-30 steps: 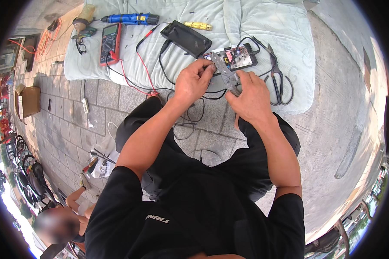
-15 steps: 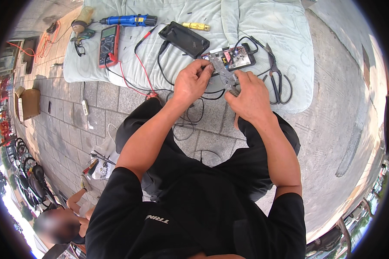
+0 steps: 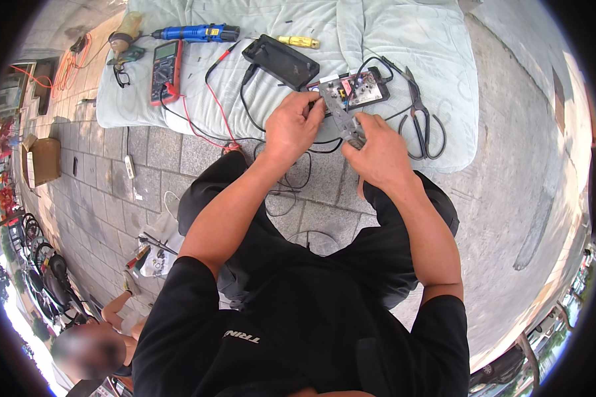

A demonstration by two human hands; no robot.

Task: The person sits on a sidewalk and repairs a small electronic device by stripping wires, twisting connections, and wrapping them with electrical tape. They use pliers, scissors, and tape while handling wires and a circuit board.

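Grey tool (image 3: pixel 334 104) slanting away leftward, clamped in right fingers (image 3: pixel 367 122); left fingers (image 3: pixel 316 114), grip unclear

Looks like your grey hand tool (image 3: pixel 342 119) has slipped back toward you a hair over the circuit board (image 3: pixel 363 89). Your view's nudged too, so the pale quilt (image 3: pixel 437 40) sits slightly further left.

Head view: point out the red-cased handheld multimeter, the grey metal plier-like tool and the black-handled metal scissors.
Red-cased handheld multimeter (image 3: pixel 164 73): head view, on its dial.
Grey metal plier-like tool (image 3: pixel 340 118): head view, on its body.
Black-handled metal scissors (image 3: pixel 418 106): head view, near the pivot.
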